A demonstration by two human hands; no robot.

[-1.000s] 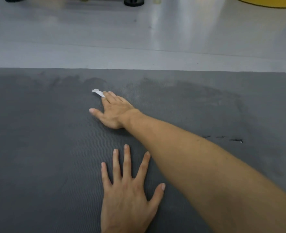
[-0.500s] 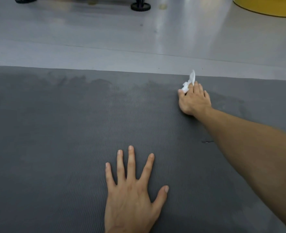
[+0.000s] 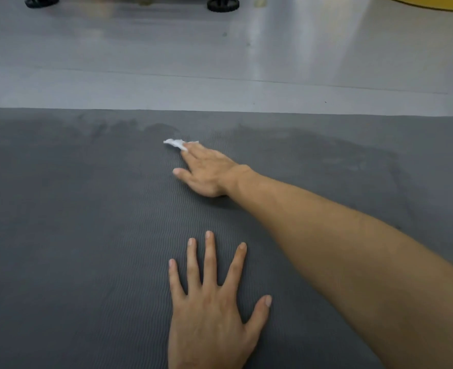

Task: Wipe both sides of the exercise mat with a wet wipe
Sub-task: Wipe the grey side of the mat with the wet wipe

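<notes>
Head view: the exercise mat [image 3: 73, 235] lies flat on the floor [image 3: 140, 62]. The right hand [image 3: 209, 171], fingers straight, presses the wet wipe [image 3: 176, 143] onto it near its far edge; the left hand [image 3: 209, 315] rests flat and open. I judge that the upper side is being wiped; the next strokes should cover the drier near part.

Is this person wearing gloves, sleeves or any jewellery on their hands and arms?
No. The left hand and right hand are bare: no gloves or rings show. The right forearm is uncovered up to the frame's edge, no sleeve or watch in view. Nails are short, unpainted.
</notes>
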